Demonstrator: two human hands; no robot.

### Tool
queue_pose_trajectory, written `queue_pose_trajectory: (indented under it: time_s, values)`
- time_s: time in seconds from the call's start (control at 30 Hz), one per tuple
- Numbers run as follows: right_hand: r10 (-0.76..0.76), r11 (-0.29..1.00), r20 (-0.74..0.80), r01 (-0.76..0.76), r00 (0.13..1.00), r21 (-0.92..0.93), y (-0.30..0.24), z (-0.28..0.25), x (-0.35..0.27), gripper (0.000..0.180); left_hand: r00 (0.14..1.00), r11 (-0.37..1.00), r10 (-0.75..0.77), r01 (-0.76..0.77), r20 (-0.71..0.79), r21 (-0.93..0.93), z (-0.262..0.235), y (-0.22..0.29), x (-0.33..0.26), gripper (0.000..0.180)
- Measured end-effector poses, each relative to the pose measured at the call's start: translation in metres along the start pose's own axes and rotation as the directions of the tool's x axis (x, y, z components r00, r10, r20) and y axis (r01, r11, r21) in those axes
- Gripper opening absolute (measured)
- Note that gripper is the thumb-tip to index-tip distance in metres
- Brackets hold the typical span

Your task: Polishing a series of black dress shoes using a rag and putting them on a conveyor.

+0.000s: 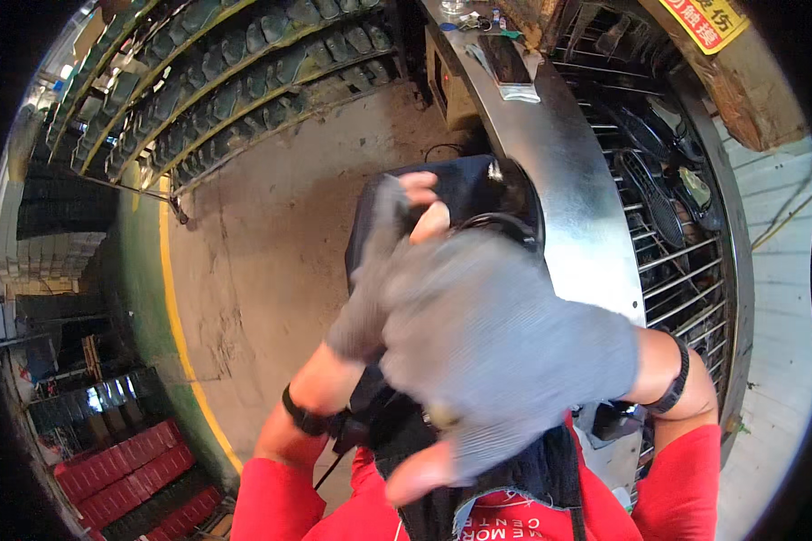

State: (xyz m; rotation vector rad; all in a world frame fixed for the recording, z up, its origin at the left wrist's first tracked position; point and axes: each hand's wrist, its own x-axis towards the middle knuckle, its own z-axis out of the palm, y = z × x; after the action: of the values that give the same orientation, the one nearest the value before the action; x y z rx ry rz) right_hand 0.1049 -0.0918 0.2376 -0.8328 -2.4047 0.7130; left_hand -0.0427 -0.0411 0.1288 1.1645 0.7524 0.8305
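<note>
My left hand [379,248], in a grey glove with bare fingertips, is raised over my lap. Its visible fingertips are slightly apart, with nothing seen between them. Across it, nearer the camera, passes my right hand [505,329] in a matching glove, smeared by motion. The right thumb is stretched out toward my chest; the other right fingers are hidden or blurred. Behind the hands lies dark cloth [460,180] on my lap. A glossy black rounded thing [517,203] sits at its right side, partly covered, its kind unclear.
A metal bench [577,198] curves along my right, with a phone-like dark slab [505,59] at its far end. Beyond it, black shoes [650,194] lie on a rack of metal bars [686,307]. Shelves of dark shoe lasts [244,86] stand far left, red slatted pieces [126,464] lower left.
</note>
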Motion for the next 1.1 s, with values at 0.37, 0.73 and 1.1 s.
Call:
queue_pose_trajectory:
  time_s: [0.37,0.73,1.1]
  values:
    - [0.733,0.65,-0.311,-0.489,0.605,0.582,0.021,0.071,-0.109,0.038,0.931,0.723,-0.32,0.359,0.174,-0.591,-0.026,-0.087,-0.012,0.093]
    - [0.544,0.809,-0.352,-0.364,0.762,0.462,0.051,0.094,-0.119,0.027,0.908,0.738,-0.389,0.409,0.157,-0.537,-0.017,-0.091,-0.017,0.098]
    - [0.731,0.315,0.102,-0.467,0.675,0.826,0.027,0.112,-0.14,0.028,0.924,0.794,-0.361,0.377,0.128,-0.478,-0.016,-0.047,-0.031,0.081]
